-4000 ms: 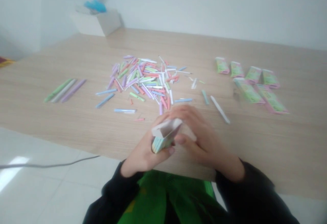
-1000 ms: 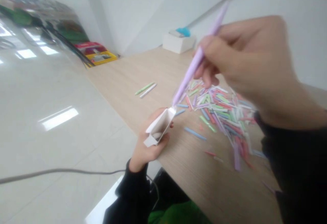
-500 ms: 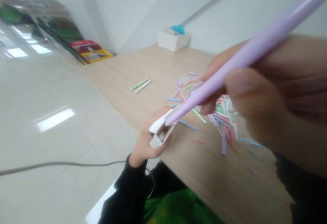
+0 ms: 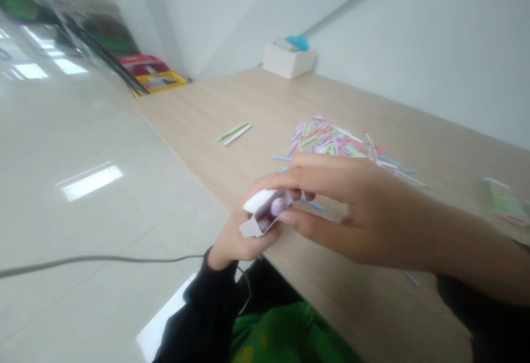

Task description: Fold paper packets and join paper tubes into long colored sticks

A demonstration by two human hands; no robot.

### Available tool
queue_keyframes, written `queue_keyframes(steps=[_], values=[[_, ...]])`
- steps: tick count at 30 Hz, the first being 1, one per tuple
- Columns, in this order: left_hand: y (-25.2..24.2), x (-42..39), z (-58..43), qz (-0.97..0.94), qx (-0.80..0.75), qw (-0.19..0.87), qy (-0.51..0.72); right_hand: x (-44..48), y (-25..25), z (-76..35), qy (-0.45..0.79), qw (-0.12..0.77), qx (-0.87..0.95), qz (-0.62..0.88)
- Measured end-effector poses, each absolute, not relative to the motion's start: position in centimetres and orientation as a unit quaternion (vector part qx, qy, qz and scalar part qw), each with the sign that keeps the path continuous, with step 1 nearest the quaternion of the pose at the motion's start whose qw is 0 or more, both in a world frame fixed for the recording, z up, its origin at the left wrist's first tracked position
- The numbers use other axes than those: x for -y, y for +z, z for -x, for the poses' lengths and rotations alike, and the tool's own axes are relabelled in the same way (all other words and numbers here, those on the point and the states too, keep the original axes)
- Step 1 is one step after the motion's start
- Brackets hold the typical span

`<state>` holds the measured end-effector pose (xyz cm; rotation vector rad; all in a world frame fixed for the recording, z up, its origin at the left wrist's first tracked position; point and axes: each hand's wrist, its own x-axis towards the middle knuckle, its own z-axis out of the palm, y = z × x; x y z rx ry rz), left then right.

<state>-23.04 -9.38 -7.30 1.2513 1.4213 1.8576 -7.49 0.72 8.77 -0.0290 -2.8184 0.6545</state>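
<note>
A small white box [image 4: 257, 202] with its end flaps open is gripped by my left hand [image 4: 238, 236] near the table's edge. Inside its mouth shows the rounded end of a purple pen [image 4: 278, 206], most of it hidden in the box. My right hand [image 4: 351, 208] reaches over from the right, thumb and fingertips at the box opening around the purple pen's end. Beyond my right hand lies a pile of pastel pens or caps [image 4: 331, 139], partly covered by it. A green pen [image 4: 232, 132] and a white pen [image 4: 237, 135] lie side by side further left.
A white carton [image 4: 285, 60] with a blue item on top stands against the wall. Red and yellow trays [image 4: 163, 80] are at the table's far left end. A blurred green packet [image 4: 503, 197] lies at the right. A grey cable [image 4: 103, 259] runs at the left.
My right hand has moved down and left to the box, and the purple pen has gone from above the box to mostly inside it. My left hand holds the box much as before.
</note>
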Motion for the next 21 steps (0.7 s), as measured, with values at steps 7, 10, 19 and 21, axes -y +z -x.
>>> queue_keyframes(steps=[7,10,19,21], values=[[-8.2,8.9,24.0,-0.417,-0.494,0.251,0.72,-7.8,6.2,13.0,0.34,0.165,0.923,0.074],[-9.4,9.0,25.4,-0.362,-0.498,0.23,0.754,-12.2,3.5,17.7,0.258,0.126,0.939,0.188],[-9.1,10.3,27.3,-0.252,-0.503,0.242,0.791,-14.0,-5.0,34.5,0.183,0.05,0.963,0.191],[-8.9,10.2,27.3,-0.239,-0.51,0.245,0.789,-13.4,-6.4,36.0,0.179,0.024,0.965,0.19]])
